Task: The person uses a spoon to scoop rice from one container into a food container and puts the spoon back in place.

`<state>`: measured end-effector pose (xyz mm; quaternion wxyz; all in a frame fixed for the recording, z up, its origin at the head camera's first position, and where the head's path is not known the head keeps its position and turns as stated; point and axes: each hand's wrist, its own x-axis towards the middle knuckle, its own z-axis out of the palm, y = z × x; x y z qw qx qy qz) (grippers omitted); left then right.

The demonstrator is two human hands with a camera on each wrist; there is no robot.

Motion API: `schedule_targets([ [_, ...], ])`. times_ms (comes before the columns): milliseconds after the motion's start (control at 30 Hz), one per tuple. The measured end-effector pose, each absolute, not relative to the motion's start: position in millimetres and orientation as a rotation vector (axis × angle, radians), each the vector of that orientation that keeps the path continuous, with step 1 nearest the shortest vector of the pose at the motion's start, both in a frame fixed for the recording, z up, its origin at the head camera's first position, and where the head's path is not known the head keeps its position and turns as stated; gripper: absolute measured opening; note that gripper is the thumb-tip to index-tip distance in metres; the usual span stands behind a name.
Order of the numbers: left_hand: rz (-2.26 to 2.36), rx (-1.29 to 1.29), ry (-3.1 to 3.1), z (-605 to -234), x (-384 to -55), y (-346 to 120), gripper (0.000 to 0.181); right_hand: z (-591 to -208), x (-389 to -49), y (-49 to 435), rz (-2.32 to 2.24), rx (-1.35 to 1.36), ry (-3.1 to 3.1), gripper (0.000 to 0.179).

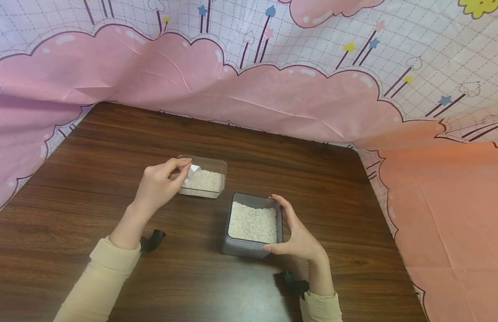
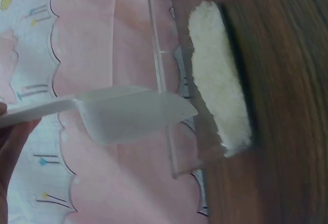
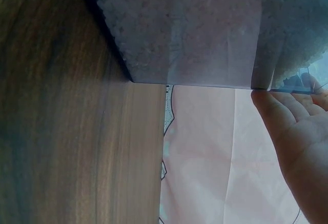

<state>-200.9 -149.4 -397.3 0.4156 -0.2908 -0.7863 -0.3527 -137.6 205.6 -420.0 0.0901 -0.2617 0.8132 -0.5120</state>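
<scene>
My left hand [image 1: 158, 185] pinches the handle of a white scoop [image 2: 128, 114] between thumb and fingers. The scoop's tip points down inside a clear rectangular container [image 1: 224, 176], above the white rice [image 2: 220, 75] in it. No rice shows in the part of the scoop facing the left wrist camera. Nearer and to the right stands a grey see-through square box [image 1: 242, 248], with rice [image 1: 253, 222] filling much of it. My right hand [image 1: 299, 239] holds this box at its right side, thumb at the near corner and fingers at the far one.
Both containers stand on a dark wood-grain table [image 1: 184, 268]. A pink and white patterned curtain [image 1: 249, 98] hangs behind it and along the sides. A black wrist piece [image 1: 153, 240] shows beside the left wrist, and another black piece [image 1: 294, 284] by the right.
</scene>
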Motion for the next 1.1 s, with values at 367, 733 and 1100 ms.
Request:
schedule_targets([
  [367, -1.499, -0.467, -1.706, -368, -182, -124, 0.009, -421, -137, 205, -1.549, -0.769, 2.394, 0.112],
  [733, -2.349, -0.079, -1.299, -351, -169, -121, 0.004, -419, -137, 206, -1.541, -0.750, 2.391, 0.112],
  [1100, -2.124, -0.334, -1.619, -344, -157, -95, 0.010, -421, -138, 207, -1.552, -0.744, 2.387, 0.111],
])
